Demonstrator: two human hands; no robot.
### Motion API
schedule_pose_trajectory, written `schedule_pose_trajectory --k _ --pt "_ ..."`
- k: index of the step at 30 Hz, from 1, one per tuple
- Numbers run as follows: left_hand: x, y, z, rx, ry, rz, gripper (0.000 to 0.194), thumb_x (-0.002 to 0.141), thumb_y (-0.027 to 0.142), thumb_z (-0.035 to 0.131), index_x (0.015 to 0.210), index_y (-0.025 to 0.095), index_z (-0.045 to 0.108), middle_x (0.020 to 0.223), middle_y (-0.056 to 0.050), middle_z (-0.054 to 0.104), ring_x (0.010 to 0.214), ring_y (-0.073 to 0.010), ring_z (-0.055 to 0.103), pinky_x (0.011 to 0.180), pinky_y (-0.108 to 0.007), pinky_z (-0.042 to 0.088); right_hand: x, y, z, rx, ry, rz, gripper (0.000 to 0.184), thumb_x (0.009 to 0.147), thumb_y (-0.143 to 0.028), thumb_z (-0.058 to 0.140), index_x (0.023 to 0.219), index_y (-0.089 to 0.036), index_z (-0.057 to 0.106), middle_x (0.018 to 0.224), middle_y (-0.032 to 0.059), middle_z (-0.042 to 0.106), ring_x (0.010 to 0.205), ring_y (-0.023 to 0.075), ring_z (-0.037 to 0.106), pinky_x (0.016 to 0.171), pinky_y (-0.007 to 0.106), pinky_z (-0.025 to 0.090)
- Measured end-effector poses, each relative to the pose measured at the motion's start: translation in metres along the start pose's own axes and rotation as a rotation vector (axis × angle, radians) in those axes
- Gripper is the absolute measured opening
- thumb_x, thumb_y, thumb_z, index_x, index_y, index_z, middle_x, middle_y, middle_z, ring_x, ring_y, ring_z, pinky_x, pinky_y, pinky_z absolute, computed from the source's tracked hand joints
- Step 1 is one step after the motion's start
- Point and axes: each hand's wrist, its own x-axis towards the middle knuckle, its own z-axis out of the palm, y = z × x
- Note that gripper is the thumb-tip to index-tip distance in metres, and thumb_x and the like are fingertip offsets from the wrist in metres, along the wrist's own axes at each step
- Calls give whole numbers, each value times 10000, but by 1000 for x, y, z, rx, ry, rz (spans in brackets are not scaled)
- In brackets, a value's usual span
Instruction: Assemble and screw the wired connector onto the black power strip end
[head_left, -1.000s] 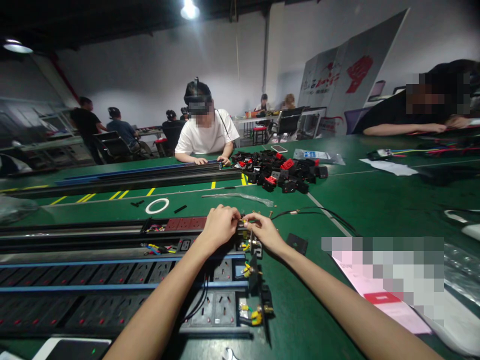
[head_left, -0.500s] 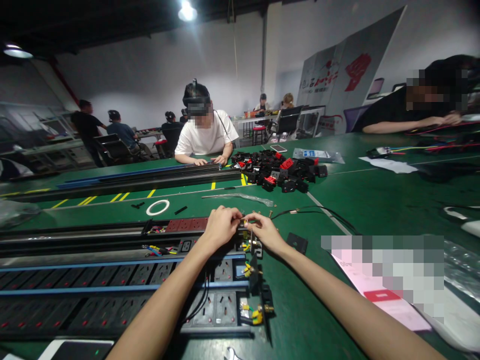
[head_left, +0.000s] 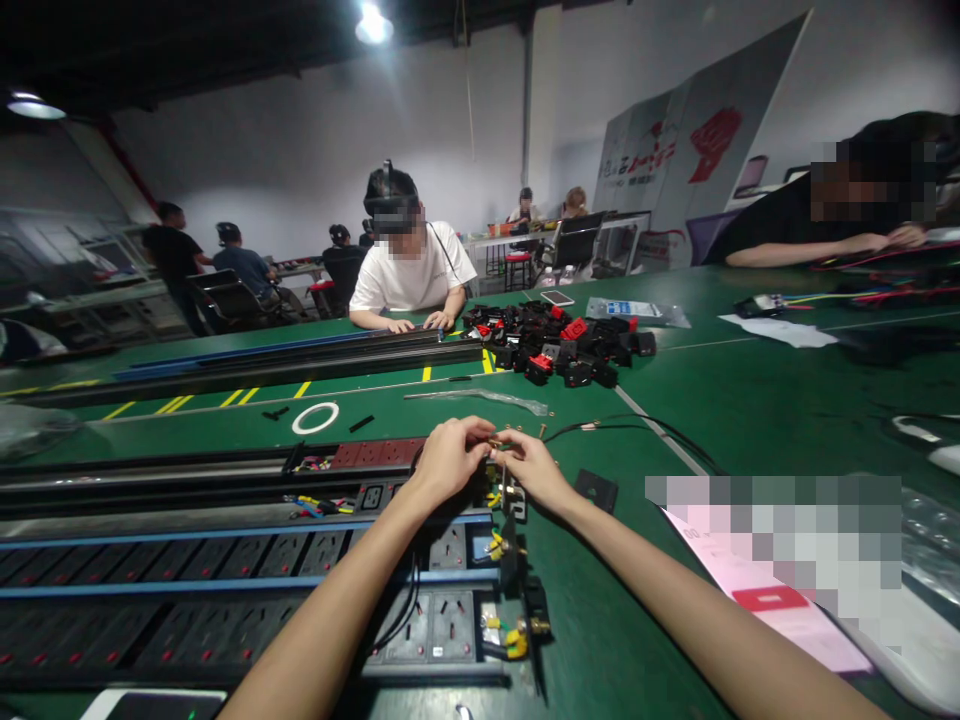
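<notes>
My left hand (head_left: 452,462) is closed in a pinch at the right end of the far socket strips. My right hand (head_left: 534,470) meets it there, thumb and fingers closed too. Between the fingertips shows a small brass-coloured part (head_left: 493,443); its exact kind is too small to make out. Below the hands, the socket strips (head_left: 259,553) lie side by side, with yellow-and-green wire ends (head_left: 516,640) and dark end plates (head_left: 512,560) at their right ends. A strip with dark red sockets (head_left: 379,453) runs past my left hand.
A heap of black and red socket modules (head_left: 559,345) lies ahead. Nearby are a white ring (head_left: 315,407), a black square plate (head_left: 596,490) and a black cable (head_left: 634,425). Pink paper (head_left: 810,640) is at right. A co-worker (head_left: 409,260) sits opposite, touching long rails.
My left hand has shifted slightly right, and its fingers have closed in nearer to my right fingertips. The brass-coloured part shows more clearly. The view has tilted a little.
</notes>
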Motion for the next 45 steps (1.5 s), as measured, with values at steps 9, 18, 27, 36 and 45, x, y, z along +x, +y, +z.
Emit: schedule_pose_trajectory --k 9,18,27,36,45 --pt "1 2 -3 -47 -2 -28 317 857 111 610 1146 226 674 998 -12 768 947 -185 709 859 -281 525 -1 -3 0 6 4 -14 284 709 -373 721 897 -175 641 908 30 662 762 156 610 729 285 481" --pt "-3 3 -6 174 -28 26 226 931 233 551 1056 255 738 1030 -10 754 945 -206 638 854 -307 491 -2 -5 1 -37 12 -20 270 743 -371 683 921 -170 654 931 44 678 703 139 581 693 282 470" --pt "-3 7 -7 239 -17 11 187 917 292 559 988 237 724 952 -19 749 905 -208 608 809 -302 482 -4 -6 2 -40 20 2 281 747 -395 673 914 -172 641 850 18 643 576 95 476 567 241 391" --pt "-2 6 -9 372 -70 81 199 909 212 530 974 235 717 943 -36 724 869 -204 612 783 -299 463 -3 -5 3 -10 49 71 358 717 -453 691 933 -175 629 665 -29 561 543 103 461 510 228 325" --pt "-4 14 -8 450 -79 33 190 911 261 546 896 210 729 898 -71 719 887 -234 621 789 -328 473 -3 -4 3 -15 60 81 347 723 -446 691 941 -179 651 598 -37 533 492 92 397 472 222 265"
